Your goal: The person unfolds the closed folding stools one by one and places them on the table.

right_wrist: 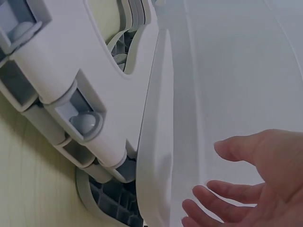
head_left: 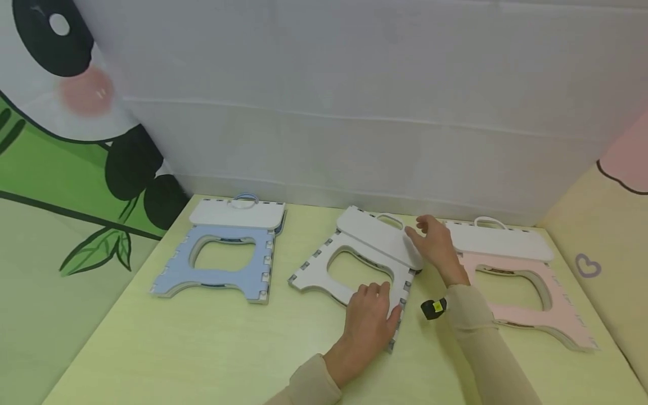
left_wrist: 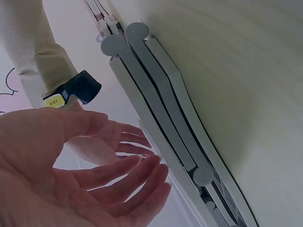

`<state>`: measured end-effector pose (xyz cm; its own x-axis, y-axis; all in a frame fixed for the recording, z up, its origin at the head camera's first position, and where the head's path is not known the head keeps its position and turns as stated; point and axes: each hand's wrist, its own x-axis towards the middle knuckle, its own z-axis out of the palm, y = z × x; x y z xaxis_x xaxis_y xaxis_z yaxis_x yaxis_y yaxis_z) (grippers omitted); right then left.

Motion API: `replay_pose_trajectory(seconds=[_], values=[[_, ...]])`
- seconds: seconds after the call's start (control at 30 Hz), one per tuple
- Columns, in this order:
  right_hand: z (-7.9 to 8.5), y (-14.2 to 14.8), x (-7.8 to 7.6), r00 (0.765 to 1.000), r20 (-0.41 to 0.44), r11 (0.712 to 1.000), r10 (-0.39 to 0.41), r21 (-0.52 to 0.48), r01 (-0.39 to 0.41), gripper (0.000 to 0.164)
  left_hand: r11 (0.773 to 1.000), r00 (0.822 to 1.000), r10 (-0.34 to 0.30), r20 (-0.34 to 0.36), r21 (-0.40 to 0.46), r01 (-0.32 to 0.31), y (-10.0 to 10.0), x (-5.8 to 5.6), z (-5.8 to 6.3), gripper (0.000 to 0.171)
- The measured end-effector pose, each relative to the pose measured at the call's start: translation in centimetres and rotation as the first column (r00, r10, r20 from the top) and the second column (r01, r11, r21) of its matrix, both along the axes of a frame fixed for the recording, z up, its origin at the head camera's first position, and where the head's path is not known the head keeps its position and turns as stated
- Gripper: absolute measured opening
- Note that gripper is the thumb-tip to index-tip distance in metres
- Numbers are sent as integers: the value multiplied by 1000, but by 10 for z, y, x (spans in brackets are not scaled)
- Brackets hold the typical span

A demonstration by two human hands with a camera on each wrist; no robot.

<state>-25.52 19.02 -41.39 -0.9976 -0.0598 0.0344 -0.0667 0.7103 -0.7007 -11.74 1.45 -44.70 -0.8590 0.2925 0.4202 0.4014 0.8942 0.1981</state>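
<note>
A folded white and light grey step stool (head_left: 377, 237) lies flat and turned at an angle on the table, its carry handle towards the wall. Over its lower leg frame is my left hand (head_left: 368, 318), fingers loosely bent and gripping nothing. The left wrist view shows that hand (left_wrist: 109, 175) beside the stool's folded grey hinge bars (left_wrist: 165, 113). My right hand (head_left: 436, 243) hovers by the right end of the stool's white top. In the right wrist view, a gap separates its relaxed fingers (right_wrist: 222, 203) from the white top panel (right_wrist: 156, 142).
A folded blue and white stool (head_left: 230, 275) lies to the left on the pale yellow table (head_left: 212, 349). At the right, partly behind my right forearm, is a folded pink and white stool (head_left: 521, 315). A white-covered wall (head_left: 329, 152) rises along the table's back edge.
</note>
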Motion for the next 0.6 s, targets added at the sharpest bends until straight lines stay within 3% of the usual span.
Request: replay_pose_trajectory(seconds=[0.27, 0.6], values=[[-6, -2, -9, 999, 24, 999, -21, -37, 22, 56, 1000, 998, 8, 70, 20, -9, 11, 1, 2, 39], [-9, -5, -18, 996, 82, 999, -27, -43, 31, 58, 996, 994, 63, 87, -67, -57, 21, 3, 0, 50]])
